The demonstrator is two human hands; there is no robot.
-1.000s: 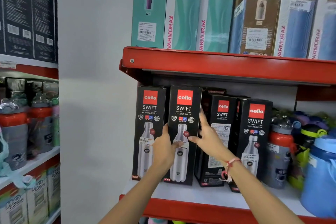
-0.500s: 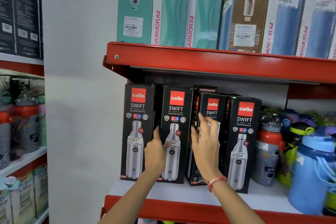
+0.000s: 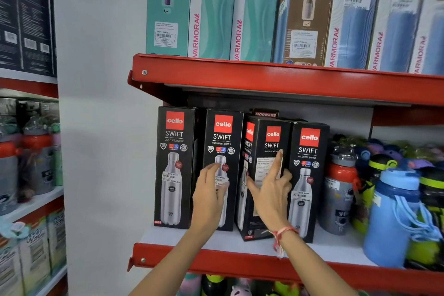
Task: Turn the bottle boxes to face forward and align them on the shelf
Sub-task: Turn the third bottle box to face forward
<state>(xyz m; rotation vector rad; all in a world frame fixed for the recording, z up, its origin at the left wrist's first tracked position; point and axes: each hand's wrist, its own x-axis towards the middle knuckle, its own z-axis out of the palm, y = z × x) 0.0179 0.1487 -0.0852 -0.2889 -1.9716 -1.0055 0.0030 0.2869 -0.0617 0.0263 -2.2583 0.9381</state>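
Note:
Several black Cello Swift bottle boxes stand on the red-edged shelf (image 3: 240, 259). The first box (image 3: 174, 166) and second box (image 3: 222, 142) face forward. The third box (image 3: 264, 142) is turned at an angle, showing its label side and a front corner. The fourth box (image 3: 308, 163) faces forward. My left hand (image 3: 210, 194) rests on the front of the second box. My right hand (image 3: 270, 190) grips the third box, thumb on its left corner and fingers on its right side.
A Modware box (image 3: 265, 113) stands behind the row. Loose bottles, red-capped grey (image 3: 338, 187) and blue (image 3: 394, 218), crowd the shelf's right. Tall Varmora boxes (image 3: 252, 12) fill the shelf above. A white pillar (image 3: 101, 127) and another shelving unit lie left.
My right hand moved off the second box onto the third box and has twisted it, so its front corner now shows. My left hand stays on the second box.

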